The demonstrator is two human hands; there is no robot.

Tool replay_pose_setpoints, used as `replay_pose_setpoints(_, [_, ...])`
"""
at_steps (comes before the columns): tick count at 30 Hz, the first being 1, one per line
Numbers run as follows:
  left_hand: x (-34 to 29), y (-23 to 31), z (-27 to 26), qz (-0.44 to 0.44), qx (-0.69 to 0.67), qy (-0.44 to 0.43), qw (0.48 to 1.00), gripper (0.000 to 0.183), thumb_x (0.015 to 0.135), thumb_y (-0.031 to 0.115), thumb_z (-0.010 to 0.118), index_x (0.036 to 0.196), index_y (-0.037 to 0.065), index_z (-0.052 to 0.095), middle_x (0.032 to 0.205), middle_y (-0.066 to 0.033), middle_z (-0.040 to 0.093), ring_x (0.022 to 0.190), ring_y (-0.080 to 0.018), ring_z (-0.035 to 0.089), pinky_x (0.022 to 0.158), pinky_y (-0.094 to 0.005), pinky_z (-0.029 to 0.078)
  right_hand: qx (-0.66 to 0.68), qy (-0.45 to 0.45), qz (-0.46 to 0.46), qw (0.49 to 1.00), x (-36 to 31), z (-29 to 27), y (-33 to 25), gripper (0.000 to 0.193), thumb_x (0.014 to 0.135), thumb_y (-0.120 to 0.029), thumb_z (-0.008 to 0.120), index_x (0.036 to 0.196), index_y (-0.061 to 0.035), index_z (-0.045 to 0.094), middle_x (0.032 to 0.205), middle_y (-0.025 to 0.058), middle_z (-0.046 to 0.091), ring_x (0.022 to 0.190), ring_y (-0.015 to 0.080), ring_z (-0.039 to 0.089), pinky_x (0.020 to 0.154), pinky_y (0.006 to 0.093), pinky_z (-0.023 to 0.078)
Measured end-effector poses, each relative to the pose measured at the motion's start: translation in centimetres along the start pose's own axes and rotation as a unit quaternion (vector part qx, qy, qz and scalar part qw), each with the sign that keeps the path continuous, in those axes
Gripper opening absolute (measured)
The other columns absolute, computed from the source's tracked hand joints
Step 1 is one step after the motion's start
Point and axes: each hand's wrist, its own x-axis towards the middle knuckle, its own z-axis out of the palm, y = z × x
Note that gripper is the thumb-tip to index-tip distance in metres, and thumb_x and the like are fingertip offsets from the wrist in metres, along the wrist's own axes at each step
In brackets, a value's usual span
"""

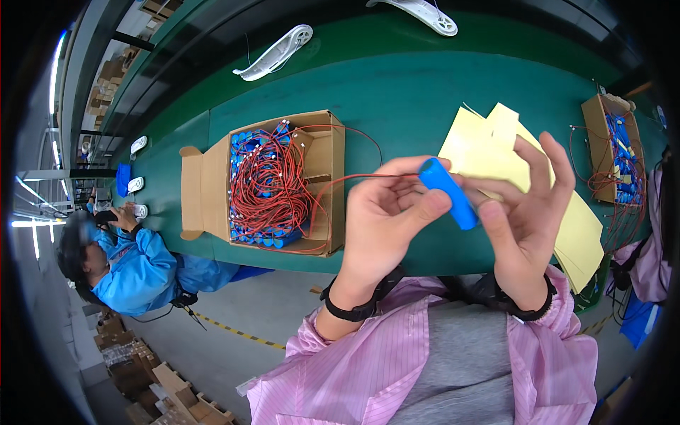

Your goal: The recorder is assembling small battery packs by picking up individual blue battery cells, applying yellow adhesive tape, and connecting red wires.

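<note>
A blue cylindrical battery (450, 195) with a red wire is held in front of me, tilted, its upper end leaning left. My left hand (389, 219) grips it between thumb and fingers, and the wire runs left from there toward the open box. My right hand (524, 219) has its thumb and index finger closed at the battery's right side; its other fingers are raised and apart. Yellow sheets (489, 145) lie in a loose stack behind and below my right hand. To the left, the open cardboard box (327, 191) holds several blue batteries (248, 142) under tangled red wires (273, 184).
A second cardboard box (598, 149) with blue batteries and red wires stands at the far right. White plastic housings (280, 53) lie along the back of the green table (397, 92). A co-worker in blue (142, 276) sits at the left; a pink sleeve (644, 269) shows at the right.
</note>
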Motion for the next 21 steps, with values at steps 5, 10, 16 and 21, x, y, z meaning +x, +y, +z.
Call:
replay_pose_setpoints(5, [0.1,0.0,-0.8,0.011,0.003,0.065,0.998,0.052,0.080,0.033,0.078,0.110,-0.004,0.058,0.090,-0.0127,0.068,0.070,-0.0156,0.066,0.055,-0.0270,0.055,-0.140,-0.168,-0.150,0.964,0.2,-1.6,0.5,0.045,0.084,-0.003,0.062,0.126,0.0002,0.046,0.119,0.0185,0.055,0.110,0.0313,0.053,0.093,0.0384,0.043])
replay_pose_setpoints(10, [0.1,-0.2,-1.2,0.009,-0.091,0.043,0.995,0.038,0.077,0.003,0.079,0.107,-0.006,0.058,0.091,-0.0122,0.067,0.076,-0.0150,0.067,0.061,-0.0255,0.057,-0.214,-0.209,-0.138,0.944,0.5,-1.2,-0.5,0.041,0.082,-0.009,0.064,0.122,-0.0045,0.056,0.115,0.0129,0.057,0.101,0.0293,0.053,0.088,0.0381,0.043])
replay_pose_setpoints(16, [0.2,-0.5,-1.1,0.003,-0.089,0.046,0.995,0.036,0.076,0.001,0.079,0.104,-0.006,0.058,0.088,-0.0122,0.068,0.074,-0.0146,0.067,0.062,-0.0253,0.057,-0.249,-0.213,-0.139,0.934,0.3,-0.9,-0.2,0.046,0.079,-0.010,0.065,0.124,-0.0081,0.057,0.111,0.0109,0.056,0.101,0.0300,0.052,0.090,0.0396,0.042])
replay_pose_setpoints(21, [-0.1,-0.7,-1.3,0.020,-0.093,0.032,0.995,0.035,0.077,-0.001,0.077,0.105,-0.006,0.057,0.091,-0.0124,0.068,0.074,-0.0150,0.067,0.064,-0.0261,0.057,-0.359,-0.237,-0.172,0.886,0.5,-0.9,0.0,0.054,0.078,-0.019,0.068,0.130,-0.0132,0.055,0.124,0.0108,0.054,0.108,0.0328,0.053,0.095,0.0446,0.042])
